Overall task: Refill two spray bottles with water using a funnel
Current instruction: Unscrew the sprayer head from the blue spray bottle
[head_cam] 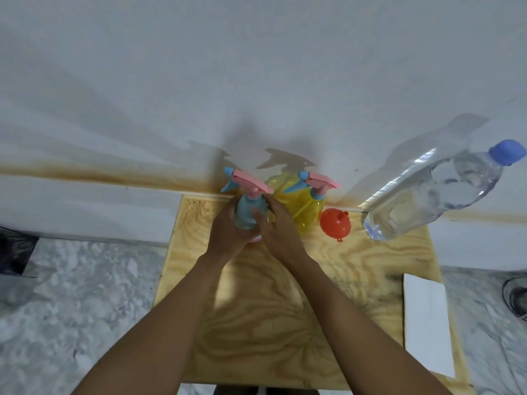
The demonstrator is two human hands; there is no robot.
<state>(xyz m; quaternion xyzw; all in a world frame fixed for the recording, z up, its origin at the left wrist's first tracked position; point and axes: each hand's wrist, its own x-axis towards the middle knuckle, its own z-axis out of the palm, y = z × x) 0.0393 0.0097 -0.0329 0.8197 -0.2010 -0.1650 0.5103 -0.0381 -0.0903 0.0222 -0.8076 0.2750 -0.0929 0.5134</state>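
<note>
Standing near the far edge of the tabletop, the blue bottle is held between both hands. The left hand curls round its left side, its grip grasping the body. The right hand wraps the right side, thumb laid across the front, so its grip also grasps the bottle. A pink and blue spray head sits on the neck, nozzle pointing left. A bit of pink base peeks out under the hands.

Just behind and to the right stands the yellow bottle, with the same kind of spray head on. The orange funnel lies just beside it on the right, spout pointing to the wall. Further right stands a large clear water bottle with a blue cap, holding water. A white block lies along the tabletop's right edge. Marbled floor shows on both sides.
</note>
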